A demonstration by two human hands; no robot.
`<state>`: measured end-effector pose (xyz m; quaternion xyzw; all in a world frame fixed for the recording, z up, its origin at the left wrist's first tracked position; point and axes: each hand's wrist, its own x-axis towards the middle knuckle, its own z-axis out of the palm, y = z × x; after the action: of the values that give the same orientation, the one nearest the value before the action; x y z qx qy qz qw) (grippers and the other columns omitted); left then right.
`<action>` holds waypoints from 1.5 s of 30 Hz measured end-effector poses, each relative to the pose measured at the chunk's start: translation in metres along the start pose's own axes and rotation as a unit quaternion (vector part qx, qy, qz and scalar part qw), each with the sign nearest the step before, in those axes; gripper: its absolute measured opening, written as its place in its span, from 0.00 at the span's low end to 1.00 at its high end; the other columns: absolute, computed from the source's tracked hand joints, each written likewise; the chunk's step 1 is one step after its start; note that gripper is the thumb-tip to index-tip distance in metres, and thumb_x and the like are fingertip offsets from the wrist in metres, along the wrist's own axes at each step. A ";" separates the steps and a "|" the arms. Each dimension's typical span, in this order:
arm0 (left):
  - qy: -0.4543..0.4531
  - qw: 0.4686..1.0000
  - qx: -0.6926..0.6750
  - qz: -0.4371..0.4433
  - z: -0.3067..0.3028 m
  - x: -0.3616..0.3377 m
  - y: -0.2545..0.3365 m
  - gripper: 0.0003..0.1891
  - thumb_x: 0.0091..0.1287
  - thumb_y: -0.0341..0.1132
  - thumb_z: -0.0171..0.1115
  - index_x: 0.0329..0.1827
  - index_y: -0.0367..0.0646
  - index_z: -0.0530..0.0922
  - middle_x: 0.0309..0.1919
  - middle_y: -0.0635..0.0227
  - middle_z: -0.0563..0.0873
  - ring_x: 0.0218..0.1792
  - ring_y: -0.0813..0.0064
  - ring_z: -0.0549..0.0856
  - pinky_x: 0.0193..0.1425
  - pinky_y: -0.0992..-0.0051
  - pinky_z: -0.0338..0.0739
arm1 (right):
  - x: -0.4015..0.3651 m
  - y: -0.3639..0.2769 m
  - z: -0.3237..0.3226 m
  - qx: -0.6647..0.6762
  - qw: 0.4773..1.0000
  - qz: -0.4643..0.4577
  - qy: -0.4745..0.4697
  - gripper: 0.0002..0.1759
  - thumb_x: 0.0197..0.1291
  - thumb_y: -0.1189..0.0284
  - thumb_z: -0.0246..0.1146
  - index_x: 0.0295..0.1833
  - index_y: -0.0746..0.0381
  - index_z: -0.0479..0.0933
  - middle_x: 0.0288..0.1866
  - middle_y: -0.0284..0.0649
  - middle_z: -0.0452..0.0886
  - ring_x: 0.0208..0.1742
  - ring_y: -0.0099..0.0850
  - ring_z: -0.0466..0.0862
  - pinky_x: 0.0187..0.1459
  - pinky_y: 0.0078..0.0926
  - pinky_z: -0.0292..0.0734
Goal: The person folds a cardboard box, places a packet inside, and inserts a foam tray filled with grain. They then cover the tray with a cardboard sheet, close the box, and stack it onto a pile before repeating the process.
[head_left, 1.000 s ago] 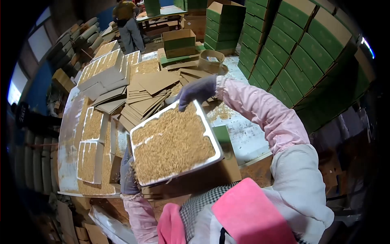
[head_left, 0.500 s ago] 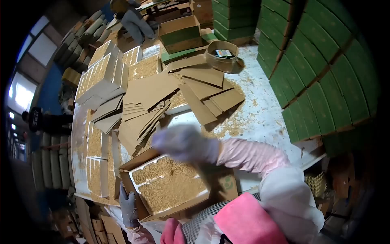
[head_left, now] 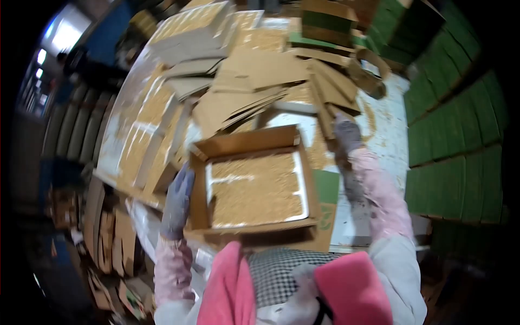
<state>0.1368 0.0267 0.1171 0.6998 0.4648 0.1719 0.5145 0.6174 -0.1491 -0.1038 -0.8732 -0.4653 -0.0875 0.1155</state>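
Note:
A cardboard box (head_left: 198, 187), its top uncovered, stands in front of me. Inside sits a white tray (head_left: 305, 189) filled with tan, grain-like loose material (head_left: 254, 189). My left hand (head_left: 177, 203), in a grey-violet glove, lies along the outside of the box's left wall with its fingers stretched out. Out to the right, my right hand (head_left: 348, 134), gloved alike, reaches the near end of the cardboard pieces (head_left: 330, 92). Its fingers look extended, slightly blurred, with the tips at a piece's edge; I see nothing lifted in them.
More cardboard sheets (head_left: 260, 70) lie piled beyond the box. Filled white trays (head_left: 187, 24) are stacked at the far left, with others (head_left: 142, 146) nearer. Green boxes (head_left: 455, 184) form a wall on the right. A round container (head_left: 368, 73) stands behind the cardboard pieces.
My right hand has swung from above the box out right to the cardboard pieces. The box now appears straighter before me, my left hand still at its left side. The view has shifted.

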 end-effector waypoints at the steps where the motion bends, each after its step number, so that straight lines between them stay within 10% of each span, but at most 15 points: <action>1: 0.004 0.994 -0.109 0.012 -0.017 0.003 -0.001 0.22 0.76 0.42 0.54 0.63 0.33 0.75 0.47 0.64 0.85 0.45 0.77 0.84 0.50 0.81 0.78 | 0.003 -0.012 -0.024 0.003 0.997 -0.040 0.072 0.13 0.66 0.70 0.52 0.51 0.61 0.77 0.33 0.48 0.83 0.31 0.46 0.84 0.30 0.43 0.77; 2: 0.040 0.956 -0.290 -0.029 -0.036 0.013 -0.023 0.18 0.75 0.40 0.54 0.56 0.34 0.79 0.44 0.65 0.86 0.40 0.79 0.84 0.45 0.81 0.78 | 0.002 -0.036 -0.070 -0.020 0.996 -0.064 0.052 0.15 0.69 0.68 0.52 0.55 0.59 0.78 0.34 0.49 0.83 0.31 0.45 0.84 0.29 0.43 0.77; 5: 0.166 0.984 0.063 0.024 -0.106 0.048 -0.099 0.11 0.67 0.35 0.60 0.40 0.36 0.85 0.29 0.65 0.88 0.34 0.77 0.86 0.39 0.76 0.78 | -0.013 -0.114 -0.187 0.086 0.987 -0.047 0.127 0.13 0.70 0.70 0.57 0.57 0.55 0.79 0.46 0.47 0.85 0.41 0.43 0.86 0.40 0.36 0.79; 10: -0.068 0.826 0.551 -0.098 -0.085 0.129 -0.225 0.19 0.59 0.45 0.67 0.49 0.44 0.83 0.50 0.57 0.87 0.53 0.58 0.86 0.52 0.62 0.83 | -0.057 -0.180 -0.262 0.180 0.954 -0.028 0.238 0.14 0.69 0.78 0.54 0.56 0.68 0.77 0.48 0.46 0.82 0.49 0.34 0.81 0.52 0.28 0.75; 24: 0.024 0.940 0.339 0.003 -0.127 0.100 -0.238 0.10 0.61 0.44 0.66 0.41 0.53 0.89 0.40 0.65 0.89 0.43 0.64 0.87 0.49 0.67 0.80 | -0.124 -0.166 -0.267 0.456 0.829 0.063 0.316 0.18 0.73 0.76 0.52 0.64 0.73 0.72 0.57 0.41 0.79 0.57 0.25 0.77 0.62 0.23 0.68; 36: 0.086 0.884 0.459 0.002 -0.089 0.100 -0.245 0.08 0.63 0.45 0.63 0.38 0.54 0.83 0.38 0.64 0.88 0.44 0.61 0.87 0.47 0.61 0.79 | -0.122 -0.191 -0.268 0.435 0.842 0.005 0.319 0.15 0.72 0.76 0.54 0.58 0.70 0.78 0.54 0.41 0.81 0.53 0.26 0.79 0.57 0.25 0.73; 45: 0.023 0.863 0.503 -0.038 -0.068 0.114 -0.261 0.26 0.45 0.53 0.78 0.44 0.47 0.86 0.45 0.59 0.87 0.48 0.60 0.86 0.54 0.63 0.81 | -0.132 -0.205 -0.262 0.431 0.863 0.006 0.263 0.15 0.72 0.75 0.55 0.58 0.70 0.78 0.52 0.40 0.81 0.53 0.25 0.78 0.57 0.24 0.72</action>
<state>0.0222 0.1690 -0.1114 0.8414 0.5259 -0.0888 0.0878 0.3617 -0.2166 0.1373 -0.6834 -0.4038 -0.1038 0.5993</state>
